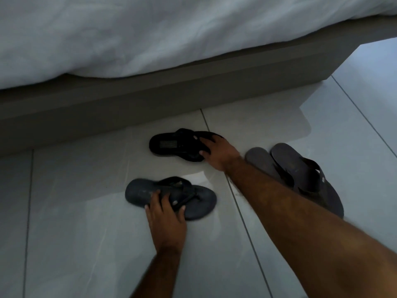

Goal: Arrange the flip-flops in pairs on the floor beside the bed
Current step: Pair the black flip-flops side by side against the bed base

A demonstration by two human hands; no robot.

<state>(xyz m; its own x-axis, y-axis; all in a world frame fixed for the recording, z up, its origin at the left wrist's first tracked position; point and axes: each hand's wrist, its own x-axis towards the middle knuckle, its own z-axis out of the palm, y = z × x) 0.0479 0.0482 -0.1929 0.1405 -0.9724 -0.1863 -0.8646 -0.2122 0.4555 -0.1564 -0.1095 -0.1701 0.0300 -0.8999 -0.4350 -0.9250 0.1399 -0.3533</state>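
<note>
Single head view, worn high, tilted forward and down at the floor [86, 244] from close range. Bed [150, 35] across the top of frame, its base running left to right. Both forearms entering from the bottom edge. Wide-angle bending at the edges. No second view to compare.

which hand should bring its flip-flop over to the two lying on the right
Right, probably. The right hand already rests on the toe end of the black flip-flop, nearest the two grey flip-flops. The left hand holds the dark blue flip-flop, farther away.
</note>
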